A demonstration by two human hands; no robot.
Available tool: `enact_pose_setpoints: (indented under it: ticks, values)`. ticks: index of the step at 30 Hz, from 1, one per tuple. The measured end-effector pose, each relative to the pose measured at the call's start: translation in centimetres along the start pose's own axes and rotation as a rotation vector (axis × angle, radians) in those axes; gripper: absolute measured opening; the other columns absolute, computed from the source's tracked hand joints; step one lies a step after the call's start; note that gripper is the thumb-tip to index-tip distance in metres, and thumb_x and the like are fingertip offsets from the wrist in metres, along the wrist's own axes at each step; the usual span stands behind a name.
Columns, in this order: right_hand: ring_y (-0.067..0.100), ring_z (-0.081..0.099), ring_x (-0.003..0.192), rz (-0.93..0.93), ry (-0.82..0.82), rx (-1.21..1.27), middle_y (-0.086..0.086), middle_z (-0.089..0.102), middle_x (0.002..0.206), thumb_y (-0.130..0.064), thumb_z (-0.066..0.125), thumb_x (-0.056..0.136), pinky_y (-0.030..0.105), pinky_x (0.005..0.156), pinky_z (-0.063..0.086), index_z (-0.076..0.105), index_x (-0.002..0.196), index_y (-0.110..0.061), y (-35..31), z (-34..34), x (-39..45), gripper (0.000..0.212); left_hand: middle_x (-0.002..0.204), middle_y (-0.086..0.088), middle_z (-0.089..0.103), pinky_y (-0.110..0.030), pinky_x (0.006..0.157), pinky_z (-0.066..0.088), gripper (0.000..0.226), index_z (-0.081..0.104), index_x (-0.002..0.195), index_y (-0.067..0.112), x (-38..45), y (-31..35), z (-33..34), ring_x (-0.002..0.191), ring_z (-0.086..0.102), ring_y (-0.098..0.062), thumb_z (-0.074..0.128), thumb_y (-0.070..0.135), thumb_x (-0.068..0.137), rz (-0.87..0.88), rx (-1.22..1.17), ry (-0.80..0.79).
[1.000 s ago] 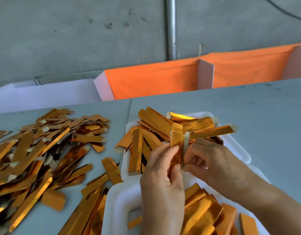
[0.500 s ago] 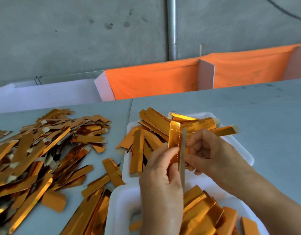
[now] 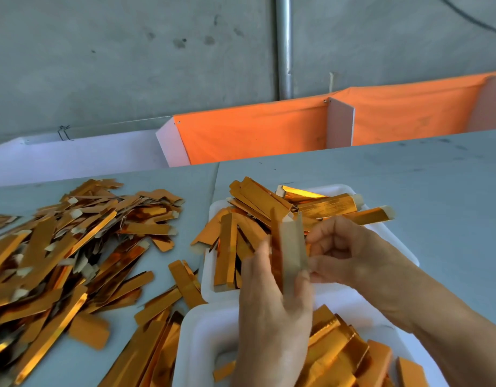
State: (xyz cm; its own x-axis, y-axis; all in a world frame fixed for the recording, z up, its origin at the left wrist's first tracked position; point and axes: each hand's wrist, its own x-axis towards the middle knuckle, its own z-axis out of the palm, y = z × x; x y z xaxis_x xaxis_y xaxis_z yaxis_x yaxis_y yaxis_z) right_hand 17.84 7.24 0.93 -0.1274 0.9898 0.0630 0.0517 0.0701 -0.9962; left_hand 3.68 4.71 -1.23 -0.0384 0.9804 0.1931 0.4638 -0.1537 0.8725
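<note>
Gold-foil strip [image 3: 289, 247] stood upright (blurred, mind) over the white tray [image 3: 207, 275]: my left hand [image 3: 272, 311] had its fingers wrapped round the lower half, my right hand [image 3: 353, 252] pinched its edge.

No legible text, label, brand, number or sign in view.
Gold folded box [image 3: 328, 208], far end of white tray [image 3: 342, 188]: faint fine rows on foil face, too small to read.
Gold strip [image 3: 290, 247], upright over near side of tray: motion-blurred, nothing readable on the grey inner face or the foil.
Loose foil pile [image 3: 73, 247], left of tray: plain faces, no print made out.
</note>
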Motion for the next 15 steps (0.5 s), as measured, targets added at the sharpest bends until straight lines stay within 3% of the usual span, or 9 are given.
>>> enact_pose_setpoints:
  ticks: [3, 5, 8, 11, 13, 15]
  values:
    - [0.022, 0.071, 0.079, 0.067, -0.162, 0.03, 0.007, 0.069, 0.079, -0.001, 0.077, 0.073, 0.029, 0.073, 0.058, 0.068, 0.089, -0.011, -0.4, -1.3, -0.2, 0.021, 0.107, 0.022, 0.044, -0.003, 0.077, 0.04, 0.04, 0.037, 0.139, 0.035, 0.4, 0.0, -0.4, 0.1, 0.05, -0.002, 0.037, 0.03, 0.099, 0.018, 0.083, -0.021]
    - [0.023, 0.071, 0.086, 0.139, -0.249, 0.022, 0.006, 0.071, 0.083, -0.016, 0.083, 0.069, 0.028, 0.074, 0.057, 0.07, 0.09, -0.016, -0.6, -2.7, -0.4, 0.025, 0.108, 0.02, 0.053, -0.002, 0.079, 0.041, 0.039, 0.039, 0.138, 0.034, 0.6, -0.1, -0.5, 0.099, 0.053, -0.002, 0.03, 0.025, 0.101, 0.0, 0.088, -0.042]
    - [0.023, 0.069, 0.1, 0.08, -0.095, 0.142, 0.005, 0.073, 0.098, -0.028, 0.081, 0.069, 0.035, 0.084, 0.056, 0.071, 0.093, -0.02, -0.7, -4.0, -0.3, 0.027, 0.116, 0.002, 0.063, -0.023, 0.09, 0.049, 0.04, 0.039, 0.139, 0.033, 0.5, 0.0, -0.3, 0.107, 0.058, -0.012, 0.027, 0.027, 0.102, -0.026, 0.073, -0.1]
    - [0.017, 0.066, 0.107, -0.103, 0.124, 0.081, -0.002, 0.071, 0.111, -0.039, 0.074, 0.068, 0.041, 0.096, 0.047, 0.069, 0.101, -0.026, -0.8, -3.7, 0.0, 0.036, 0.114, -0.001, 0.063, -0.026, 0.086, 0.05, 0.039, 0.04, 0.138, 0.036, 0.1, 0.3, -0.1, 0.106, 0.059, -0.017, 0.026, 0.034, 0.101, 0.012, 0.064, -0.172]
    - [0.011, 0.064, 0.109, -0.125, 0.094, -0.001, -0.007, 0.069, 0.113, -0.042, 0.078, 0.07, 0.038, 0.095, 0.045, 0.068, 0.105, -0.031, -0.8, -2.8, 0.0, 0.038, 0.11, -0.001, 0.065, -0.023, 0.082, 0.049, 0.041, 0.042, 0.137, 0.038, -0.1, 0.4, 0.0, 0.101, 0.06, -0.018, 0.025, 0.039, 0.1, 0.043, 0.052, -0.212]
    - [0.005, 0.063, 0.104, -0.102, 0.022, -0.067, -0.01, 0.07, 0.108, -0.043, 0.07, 0.072, 0.028, 0.082, 0.048, 0.069, 0.102, -0.034, -0.7, -2.1, -0.1, 0.032, 0.106, 0.002, 0.067, -0.023, 0.079, 0.05, 0.041, 0.044, 0.135, 0.04, -0.2, 0.5, 0.0, 0.09, 0.061, -0.015, 0.025, 0.041, 0.099, 0.056, 0.024, -0.237]
